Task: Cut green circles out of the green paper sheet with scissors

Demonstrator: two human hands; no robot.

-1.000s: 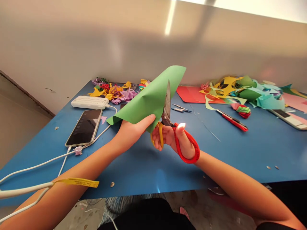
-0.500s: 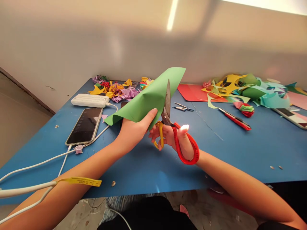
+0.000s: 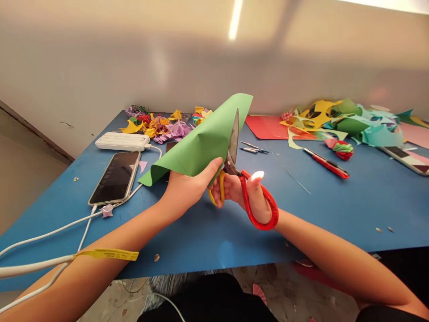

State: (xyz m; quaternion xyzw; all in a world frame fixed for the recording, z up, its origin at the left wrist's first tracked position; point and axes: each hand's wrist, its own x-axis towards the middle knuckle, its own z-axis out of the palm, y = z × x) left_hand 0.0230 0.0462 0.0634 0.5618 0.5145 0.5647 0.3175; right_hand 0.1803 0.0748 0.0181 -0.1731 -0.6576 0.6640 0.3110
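Note:
A curled sheet of green paper (image 3: pixel 201 141) is held above the table by my left hand (image 3: pixel 191 185), thumb on its near face and the other fingers hidden behind it. My right hand (image 3: pixel 248 192) has its thumb through the red loop and its fingers at the yellow loop of a pair of scissors (image 3: pixel 233 143). The blades point up along the paper's right edge; one blade shows in front, and how far the other reaches behind the sheet I cannot tell. The loops stand apart.
On the blue table (image 3: pixel 321 214) lie a smartphone (image 3: pixel 114 178), a white power bank (image 3: pixel 122 141) with cables, and crumpled paper pieces (image 3: pixel 164 127). Rightward are pens (image 3: pixel 254 148), a red cutter (image 3: pixel 326 163), a paper flower (image 3: pixel 340 149), a red sheet (image 3: pixel 264 127) and paper scraps (image 3: pixel 351 120). A white cable crosses my left forearm.
The green paper has shifted slightly left with my left hand. The scissors stay at its right edge, with the yellow loop slightly further left. The whole view has shifted a little.

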